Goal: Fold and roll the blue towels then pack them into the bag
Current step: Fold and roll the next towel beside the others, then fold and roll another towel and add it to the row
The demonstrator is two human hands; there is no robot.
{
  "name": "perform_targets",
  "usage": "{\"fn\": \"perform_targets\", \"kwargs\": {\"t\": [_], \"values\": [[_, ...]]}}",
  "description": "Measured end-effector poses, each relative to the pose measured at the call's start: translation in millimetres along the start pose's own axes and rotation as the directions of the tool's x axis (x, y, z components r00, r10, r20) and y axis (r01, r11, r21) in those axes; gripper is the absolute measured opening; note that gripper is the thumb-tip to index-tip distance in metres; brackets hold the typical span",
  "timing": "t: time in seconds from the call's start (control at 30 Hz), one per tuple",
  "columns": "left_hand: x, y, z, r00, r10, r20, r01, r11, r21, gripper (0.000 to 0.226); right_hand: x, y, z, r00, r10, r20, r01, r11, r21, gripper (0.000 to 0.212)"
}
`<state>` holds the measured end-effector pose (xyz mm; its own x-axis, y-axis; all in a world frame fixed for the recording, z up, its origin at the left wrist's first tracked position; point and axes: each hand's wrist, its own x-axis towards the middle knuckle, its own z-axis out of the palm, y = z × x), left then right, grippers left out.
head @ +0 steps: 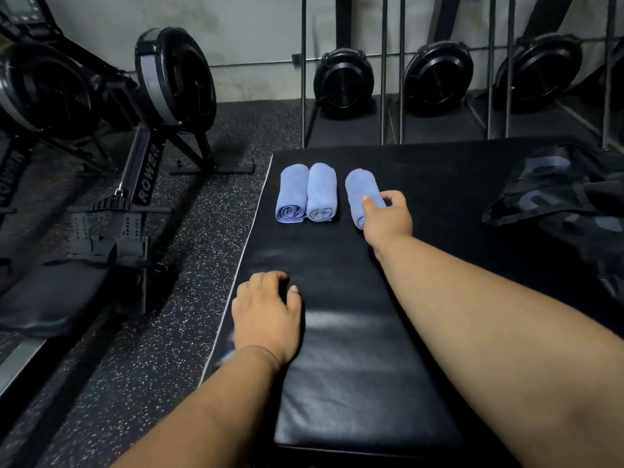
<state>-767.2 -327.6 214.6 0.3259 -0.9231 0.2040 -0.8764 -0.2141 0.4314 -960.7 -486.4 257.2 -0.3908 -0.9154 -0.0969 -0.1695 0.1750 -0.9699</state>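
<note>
right grip [385, 214] reached forward, fingers curled; left grip [266, 312] resting, fingers loosely bent

- Three rolled towels [308, 194]: light blue, plain; spiral layers showing at the near ends
- Padded mat [354, 349]: glossy black; pale trim along the left edge
- Bag [560, 197]: black with dark grey lettering
- Floor [162, 298]: black, flecked white
- Rowing machine [148, 136]: black and grey; white "ROWER" lettering

"ROWER" on rowing machine rail [148, 173]
</note>
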Motion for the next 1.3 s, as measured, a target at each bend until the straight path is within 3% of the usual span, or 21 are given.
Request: {"fn": "perform_targets", "kwargs": {"t": [0.27,0.67,1.0,1.13,1.3], "values": [[2,-5,7,1.000,0.000,-0.024,0.001,1.000,0.018,0.027,31,-3,29,0.997,-0.017,0.074,0.029,0.988,-0.154,0.034],[2,-4,7,0.999,0.007,-0.032,-0.007,1.000,-0.006,0.034,31,3,27,0.996,-0.041,0.083,0.051,0.991,-0.124,0.023],[2,-5,6,1.000,0.010,-0.023,-0.009,1.000,0.006,0.027,9,-1,14,0.998,0.013,0.065,-0.002,0.986,-0.169,0.060],[3,-5,5,0.999,0.017,-0.027,-0.017,1.000,-0.001,0.026,-19,7,0,0.999,-0.003,0.037,0.009,0.986,-0.165,0.055],[2,-4,0,1.000,-0.001,0.027,0.002,1.000,-0.024,0.034,-76,19,-16,0.993,-0.038,0.110,0.054,0.988,-0.148,0.047]]}}
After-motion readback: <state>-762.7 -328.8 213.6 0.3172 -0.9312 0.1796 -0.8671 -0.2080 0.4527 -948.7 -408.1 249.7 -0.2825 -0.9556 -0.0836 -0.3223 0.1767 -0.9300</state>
